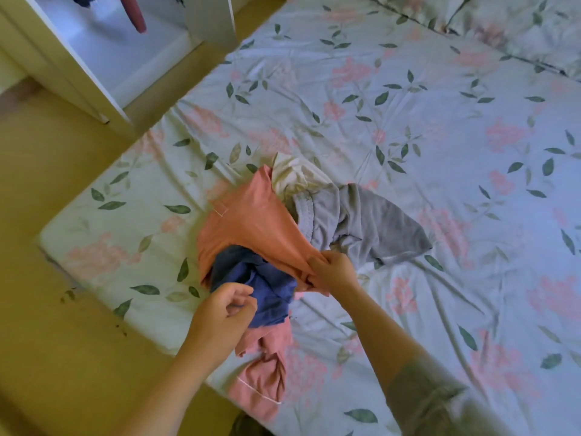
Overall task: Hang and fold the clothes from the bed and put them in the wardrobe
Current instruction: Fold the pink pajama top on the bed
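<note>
Right hand (333,272) grips salmon garment (251,221), left hand (224,306) pinches blue cloth (273,287) (bed corner (66,237))

Heaped on the floral-sheeted bed (440,121): an orange garment (251,218), a blue garment (270,287) at its 6 o'clock, a grey garment (371,221) at 3 o'clock, a cream garment (292,174) at 12 o'clock. Gripping a bunched fold of the orange garment with the right hand (331,270), at the heap's 5 o'clock. Pinching the blue garment's edge with the left hand (224,305), at 7 o'clock. White wardrobe (103,64) at the frame's 10 o'clock, beyond yellowish floor (47,215).
</note>
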Available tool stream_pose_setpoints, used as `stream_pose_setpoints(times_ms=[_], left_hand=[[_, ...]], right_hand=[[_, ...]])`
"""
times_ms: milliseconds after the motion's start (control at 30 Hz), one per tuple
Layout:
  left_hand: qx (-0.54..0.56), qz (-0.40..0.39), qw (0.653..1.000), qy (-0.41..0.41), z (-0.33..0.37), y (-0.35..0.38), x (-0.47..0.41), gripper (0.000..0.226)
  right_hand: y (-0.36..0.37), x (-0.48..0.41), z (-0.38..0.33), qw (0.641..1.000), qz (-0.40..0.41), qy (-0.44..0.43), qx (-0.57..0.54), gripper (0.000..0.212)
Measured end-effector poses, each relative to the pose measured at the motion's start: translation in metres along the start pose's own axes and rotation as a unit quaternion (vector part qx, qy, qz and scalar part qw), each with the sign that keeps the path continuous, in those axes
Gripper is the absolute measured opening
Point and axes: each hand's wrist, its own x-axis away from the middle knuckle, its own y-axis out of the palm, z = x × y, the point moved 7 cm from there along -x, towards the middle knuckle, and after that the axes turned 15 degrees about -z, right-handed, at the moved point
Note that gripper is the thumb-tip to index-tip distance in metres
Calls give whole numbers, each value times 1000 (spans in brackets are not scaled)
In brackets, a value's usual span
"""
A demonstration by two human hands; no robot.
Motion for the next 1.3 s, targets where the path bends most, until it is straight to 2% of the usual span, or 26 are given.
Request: stream_pose_setpoints(times_ms=[200, 300, 467, 600, 700, 767, 867, 933, 1033, 1200, 1233, 1300], left_hand=[[6, -19, 1000, 5, 6, -6, 6, 19], [28, -31, 999, 31, 26, -9, 17, 25], [11, -34, 995, 89, 81, -26, 39, 34], [-56, -41, 982, 176, 151, -32, 64, 58], [-117, -30, 970, 212, 189, -24, 86, 79], [-141, -8, 962, 232, 204, -18, 96, 76], [-132, 55, 951, 275, 232, -19, 104, 53], [-118, 89, 941, 305, 248, -24, 109, 37], [-80, 30, 938, 337, 270, -21, 113, 13], [53, -40, 925, 374, 319, -22, 145, 18], [79, -58, 917, 387, 334, -23, 153, 18], [114, -74, 899, 417, 364, -26, 170, 14]], right_hand=[[-4, 67, -72, 992, -10, -118, 40, 30], [-17, 114, -124, 984, -3, -168, 65, 27], [-26, 194, -227, 948, 59, -259, 177, 28], [-35, 260, -296, 924, 83, -316, 197, 27], [-35, 307, -331, 905, 90, -374, 182, 22], [-32, 331, -347, 894, 87, -406, 168, 20], [-32, 366, -367, 878, 98, -437, 166, 20], [-38, 387, -379, 870, 120, -451, 159, 19], [-57, 408, -381, 868, 155, -456, 118, 17], [-105, 421, -356, 892, 227, -380, 87, 18], [-112, 421, -350, 900, 237, -353, 99, 23], [-120, 417, -334, 917, 250, -281, 131, 49]])
